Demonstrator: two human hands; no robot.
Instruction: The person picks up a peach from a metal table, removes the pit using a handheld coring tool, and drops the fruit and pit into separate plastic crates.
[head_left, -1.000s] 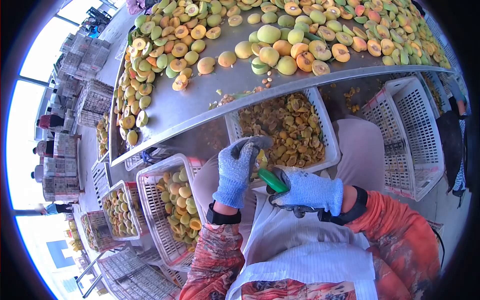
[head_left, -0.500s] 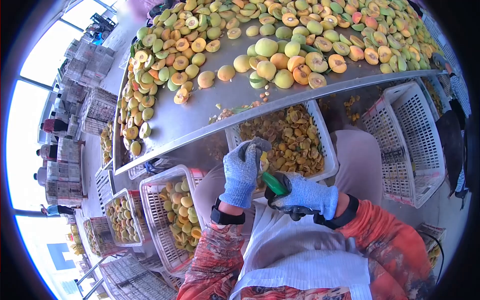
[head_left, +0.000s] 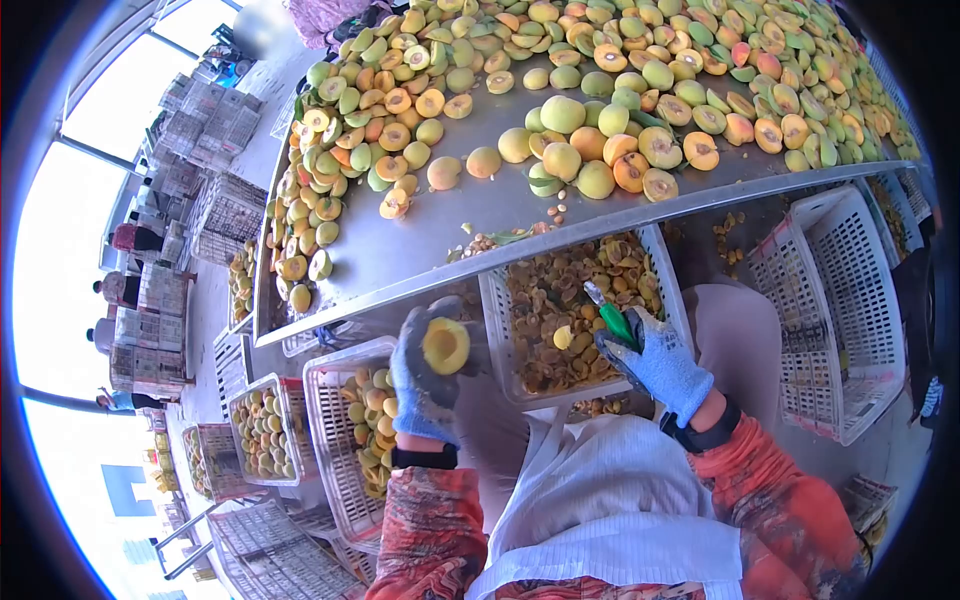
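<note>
My left hand (head_left: 428, 375), in a blue and grey glove, holds a halved fruit (head_left: 446, 346) whose hollow cut face shows, beside the crate of fruit (head_left: 343, 440). In my right hand (head_left: 655, 365), gloved the same way, is a green-handled tool (head_left: 616, 322); its metal tip points up and left. That tool is over a white crate of peelings and scraps (head_left: 507, 372), where a pale yellow piece (head_left: 563, 337) shows near the middle. Whole and halved fruits (head_left: 562, 115) lie on the metal table (head_left: 400, 255) in front of me.
An upright white crate (head_left: 870, 300) stands at the right by my knee. More crates of fruit (head_left: 264, 436) are at the left. Stacked crates (head_left: 205, 125) and several people (head_left: 135, 238) appear farther left. Another person's pink clothing (head_left: 325, 18) shows beyond the table.
My hands have moved apart: the left went down and left with the halved fruit, the right shifted right with the tool, its metal tip now visible. The view has shifted slightly.
</note>
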